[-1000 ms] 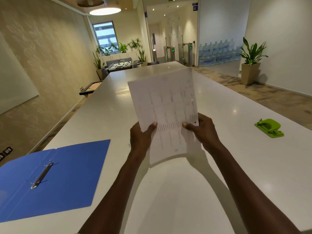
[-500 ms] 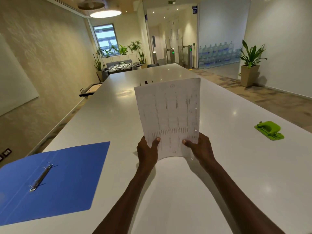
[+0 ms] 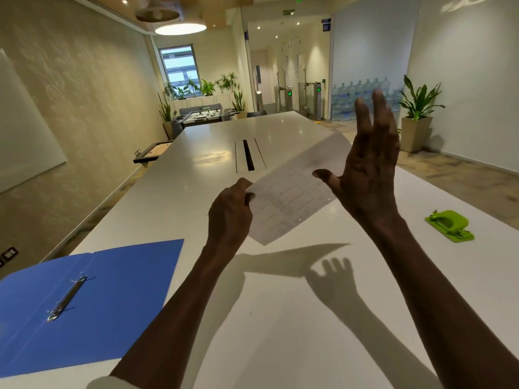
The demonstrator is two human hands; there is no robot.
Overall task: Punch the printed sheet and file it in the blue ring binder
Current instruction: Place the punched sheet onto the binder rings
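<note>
My left hand (image 3: 231, 214) pinches the near-left edge of the printed sheet (image 3: 289, 200) and holds it tilted in the air above the white table (image 3: 280, 332). Small punched holes show along the sheet's lower right edge. My right hand (image 3: 368, 175) is raised with straight, spread fingers in front of the sheet's right part, holding nothing. The blue ring binder (image 3: 112, 299) lies open flat at the near left, its metal ring mechanism (image 3: 67, 297) shut along the spine. The green hole punch (image 3: 449, 226) sits on the table at the right.
A cable slot (image 3: 248, 155) runs along the table's middle farther back. A framed tray (image 3: 153, 151) sits on a ledge left of the table. A potted plant (image 3: 415, 122) stands by the right wall.
My right hand has let go of the sheet and risen with its fingers spread. The sheet has tipped from upright to slanting right, held by the left hand alone.
</note>
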